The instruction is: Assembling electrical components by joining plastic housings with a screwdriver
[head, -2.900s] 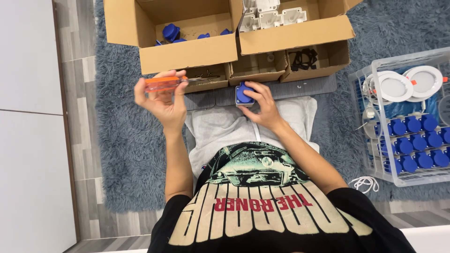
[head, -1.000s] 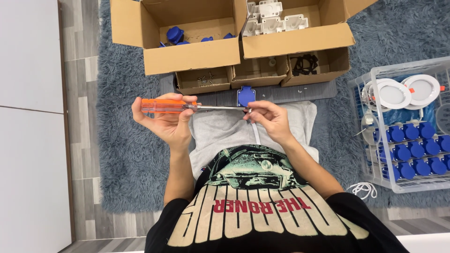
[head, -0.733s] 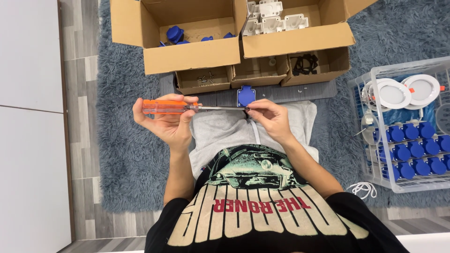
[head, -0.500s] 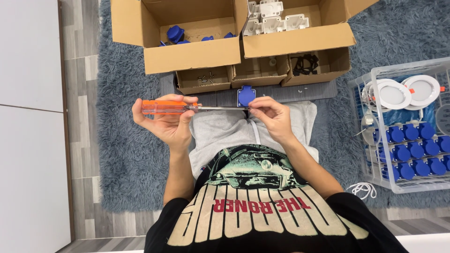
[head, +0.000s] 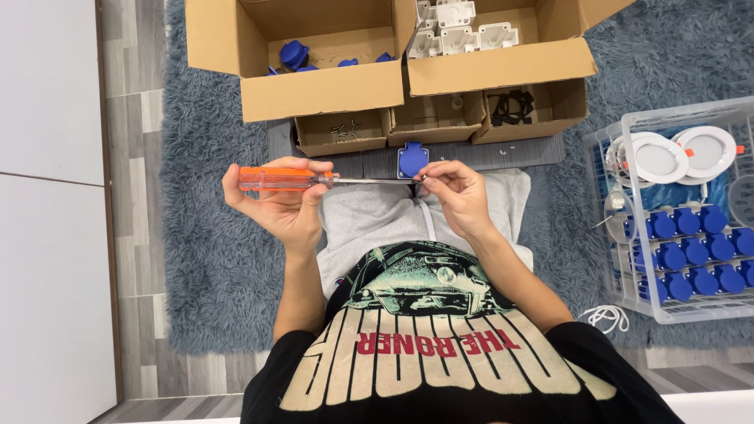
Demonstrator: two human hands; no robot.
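Between the two hands, over the lap, an orange-handled screwdriver (head: 287, 178) lies level, shaft pointing toward the right hand (head: 459, 196). The left hand (head: 279, 206) is closed around the handle, thumb on top. The right hand has its fingertips pinched at the shaft tip, apparently on a small screw, too small to tell for sure. Just beyond the right hand's fingertips a blue socket part (head: 413, 159) sits on a dark grey board (head: 503, 151), untouched by either hand. Progress, as a judgement: the screw looks to be getting seated on the tip and is not yet driven into the socket; fastening is all left. Beyond the hands, three small open cardboard trays: one past the left hand with loose screws (head: 343, 130), a middle one (head: 436, 118) with a small pale piece, one past the right hand with black ring gaskets (head: 512, 104). Farther out, two big brown cartons, plain flaps, no readable labels: left carton (head: 314, 63) holds blue parts, right carton (head: 495, 47) holds white housings. Well to the right of the right hand, a clear plastic crate (head: 628, 235) has rows of blue-capped pieces, with white round discs at its far end. A white cable (head: 605, 316) lies beside the crate on the grey-blue shag rug (head: 212, 275).
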